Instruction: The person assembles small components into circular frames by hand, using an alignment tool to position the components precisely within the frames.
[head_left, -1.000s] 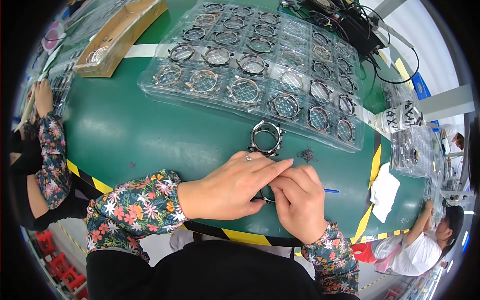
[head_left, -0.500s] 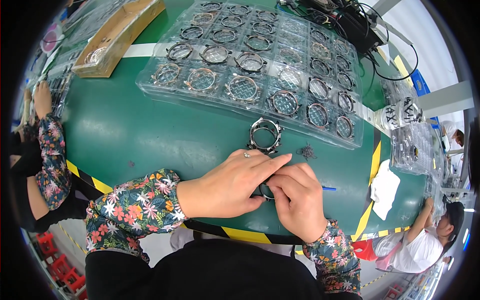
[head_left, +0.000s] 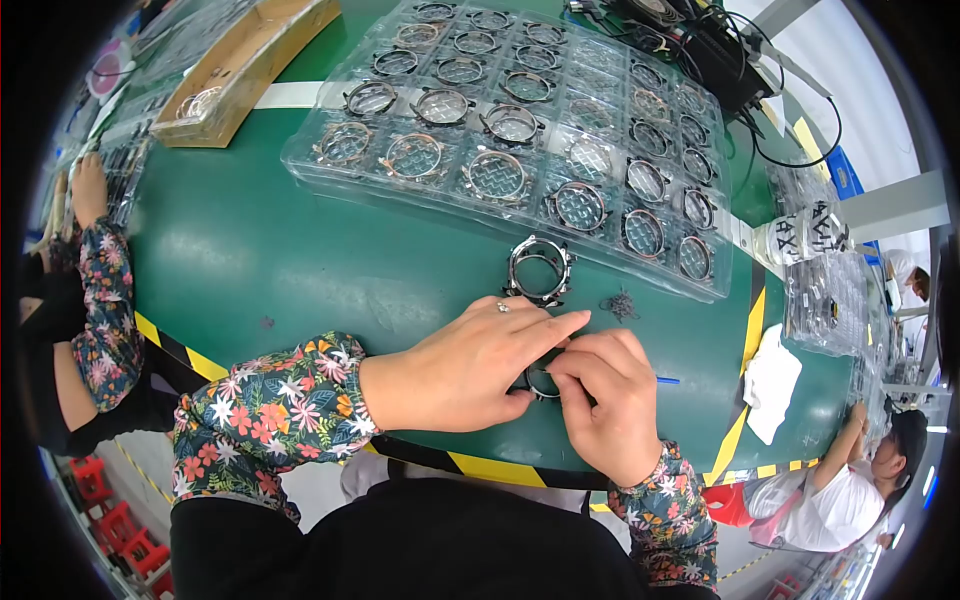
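My left hand [head_left: 470,358] is closed round a dark watch case ring [head_left: 532,381] low over the green table, its thumb below and its fingers across the top. My right hand [head_left: 612,400] pinches at the ring's right side with curled fingers. What lies between those fingertips is hidden. Just beyond the hands, a couple of dark and silver watch cases [head_left: 514,272] stand together, apparently stacked. A small heap of tiny dark pieces [head_left: 620,304] lies to their right. Partly behind my right hand is a thin blue stick [head_left: 668,380].
Clear plastic trays [head_left: 320,172] of watch cases spread across the back. A cardboard box [head_left: 225,125] stands far left, and black cables and equipment [head_left: 715,60] far right. A white cloth [head_left: 770,390] lies near the right edge. Co-workers sit at both sides.
The view has shifted slightly, so the scene sits a little farther right. My right fingers have moved slightly at the ring, and more of it shows. My left hand keeps its grip.
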